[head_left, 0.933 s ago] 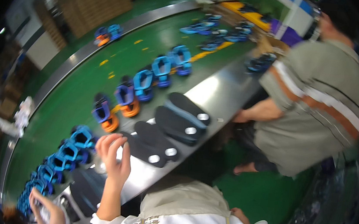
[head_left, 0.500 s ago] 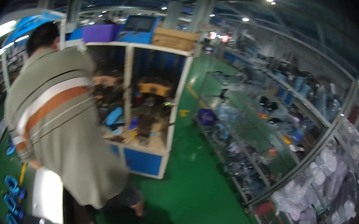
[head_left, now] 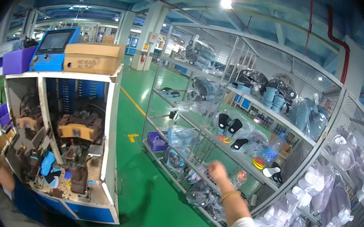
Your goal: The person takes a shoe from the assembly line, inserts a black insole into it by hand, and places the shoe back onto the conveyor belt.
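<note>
My right hand (head_left: 218,172) is raised in front of a tall wire shelf rack (head_left: 254,104), at its lower shelves, with a thin band on the wrist and a white sleeve below. I see the hand from the back and blurred, so its fingers do not show, and nothing is visible in it. Clear bags of sandal parts (head_left: 202,194) lie on the rack just beyond it. Black soles (head_left: 229,125) sit in a bag one shelf higher. My left hand is out of view.
A white open-fronted machine cabinet (head_left: 110,119) full of tools stands at the left, with a cardboard box (head_left: 92,57) and a blue screen unit (head_left: 54,43) on top. A co-worker's arm (head_left: 4,177) shows at the left edge. Green floor (head_left: 155,199) runs between cabinet and rack. A purple bin (head_left: 157,139) sits low on the rack.
The view has swung right, away from the conveyor table with sandals and past the co-worker, to the shelf rack. My right hand, earlier over the table, is now raised toward the rack.
</note>
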The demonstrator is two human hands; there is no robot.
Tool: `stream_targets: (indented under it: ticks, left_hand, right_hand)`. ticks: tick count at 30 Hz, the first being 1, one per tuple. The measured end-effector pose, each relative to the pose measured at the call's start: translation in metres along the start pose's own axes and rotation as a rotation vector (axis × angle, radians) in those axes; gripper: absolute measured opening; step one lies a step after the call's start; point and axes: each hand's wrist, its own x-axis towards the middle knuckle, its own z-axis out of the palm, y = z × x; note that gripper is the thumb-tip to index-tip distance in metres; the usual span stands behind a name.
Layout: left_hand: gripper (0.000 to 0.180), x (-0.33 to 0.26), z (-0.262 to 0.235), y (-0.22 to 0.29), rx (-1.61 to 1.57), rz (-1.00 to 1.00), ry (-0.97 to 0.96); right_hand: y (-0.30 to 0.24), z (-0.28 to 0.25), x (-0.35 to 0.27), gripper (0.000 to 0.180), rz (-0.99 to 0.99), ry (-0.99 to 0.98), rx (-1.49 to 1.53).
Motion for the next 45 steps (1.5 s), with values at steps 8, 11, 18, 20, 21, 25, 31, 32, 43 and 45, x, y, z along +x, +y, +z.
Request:
stream_targets:
  ticks: [8, 11, 18, 20, 21, 25, 31, 32, 43, 45]
  left_hand:
    - [0.017, 0.099, 0.032, -0.061, 0.420, 0.036, 0.045]
    - [0.017, 0.114, 0.033, -0.064, 0.548, 0.020, 0.018]
    - [0.018, 0.132, 0.039, -0.024, 0.707, -0.046, -0.072]
    - [0.018, 0.137, 0.047, -0.006, 0.713, -0.034, -0.108]
    - [0.018, 0.141, 0.051, 0.001, 0.708, -0.028, -0.122]
    - [0.018, 0.166, 0.083, 0.028, 0.660, 0.050, -0.158]
    - [0.005, 0.259, 0.117, 0.079, 0.617, 0.131, -0.189]
    - [0.005, 0.272, 0.124, 0.082, 0.610, 0.140, -0.199]
    - [0.007, 0.222, 0.077, 0.152, 0.536, 0.054, -0.048]
    - [0.007, 0.181, 0.061, 0.187, 0.438, 0.012, 0.010]
  right_hand:
    - [0.018, -0.201, 0.260, 0.044, 0.138, 0.602, -0.570]
    - [0.016, -0.228, 0.333, 0.050, 0.160, 0.594, -0.571]
    - [0.023, -0.235, 0.455, 0.054, 0.230, 0.451, -0.536]
    - [0.023, -0.238, 0.467, 0.051, 0.307, 0.295, -0.486]
    - [0.024, -0.239, 0.474, 0.050, 0.328, 0.306, -0.480]
    - [0.050, -0.252, 0.502, 0.038, 0.244, 0.394, -0.501]
    - [0.057, -0.256, 0.493, 0.025, 0.203, 0.463, -0.634]
    - [0.053, -0.253, 0.491, 0.027, 0.274, 0.387, -0.584]
    - [-0.044, -0.263, 0.453, 0.028, -0.233, 0.699, -0.527]
    - [-0.119, -0.209, 0.389, 0.026, -0.512, 0.495, -0.404]
